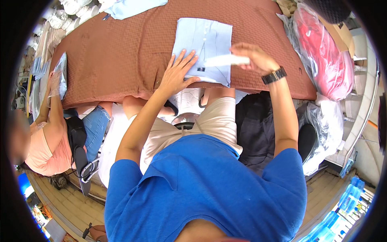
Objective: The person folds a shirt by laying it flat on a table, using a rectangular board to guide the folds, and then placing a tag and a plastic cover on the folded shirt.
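Observation:
A light blue button-up shirt (203, 34), folded into a neat rectangle, lies on the brown cloth-covered table in front of me. My left hand (177, 72) rests flat on its left side with the fingers spread. Over the right edge of the shirt, my right hand (258, 58) grips a long white object (227, 60). Motion blurs that object, so its kind does not show. A small dark label (200, 69) sits on the shirt near its lower end.
More light blue cloth (135, 8) lies at the table's (109, 52) far edge. On the right are red items in clear plastic (322, 52) and a cardboard box (340, 36). A seated person (50, 141) at left handles a clear-bagged blue garment (61, 76). Black cloth (254, 125) hangs beside my leg.

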A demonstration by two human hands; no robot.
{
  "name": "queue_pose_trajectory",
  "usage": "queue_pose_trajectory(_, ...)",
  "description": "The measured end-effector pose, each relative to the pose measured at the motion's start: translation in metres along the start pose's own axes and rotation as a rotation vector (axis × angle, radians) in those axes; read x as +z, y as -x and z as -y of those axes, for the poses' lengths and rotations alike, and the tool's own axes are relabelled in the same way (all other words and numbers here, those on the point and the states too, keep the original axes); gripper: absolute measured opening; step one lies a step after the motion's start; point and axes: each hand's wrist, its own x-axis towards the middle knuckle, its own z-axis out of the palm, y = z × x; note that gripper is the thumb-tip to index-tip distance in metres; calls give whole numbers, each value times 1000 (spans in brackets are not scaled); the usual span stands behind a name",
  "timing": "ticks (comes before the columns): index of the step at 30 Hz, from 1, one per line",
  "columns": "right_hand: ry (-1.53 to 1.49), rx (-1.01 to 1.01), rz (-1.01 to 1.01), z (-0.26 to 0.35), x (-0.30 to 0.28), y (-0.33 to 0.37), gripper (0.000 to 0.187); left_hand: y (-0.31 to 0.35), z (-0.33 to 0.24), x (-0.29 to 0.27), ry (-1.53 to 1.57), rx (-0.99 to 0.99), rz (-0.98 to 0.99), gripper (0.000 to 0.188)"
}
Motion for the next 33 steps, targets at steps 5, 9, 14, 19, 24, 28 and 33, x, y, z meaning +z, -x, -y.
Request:
queue_pose_trajectory(5, -605, -191, -180, 18, 43, -35, 46, 8, -2, -9, 173, -36, -101, 54)
queue_pose_trajectory(9, 386, -392, -434, -39, 50, -35, 31, 22, -4, -22, 297, -102, -168, 27)
queue_pose_trajectory(14, 970, -641, -594, -98, 89, 12, 28, 38, -5, -24, 329, -167, -219, 19)
queue_pose_trajectory(19, 945, -636, -622, -133, 80, 14, 20, 39, 4, -10, 373, -217, -186, 16)
queue_pose_trajectory(24, 646, -618, -658, -136, 78, 24, 21, 38, -14, -40, 443, -273, -273, 11)
queue_pose_trajectory(28, 776, -620, -638, -148, 66, 19, 21, 47, 2, -46, 423, -262, -74, 12)
queue_pose_trajectory(33, 626, -564, -736, -121, 60, 24, 19, 44, 15, -60, 644, -364, -202, 12)
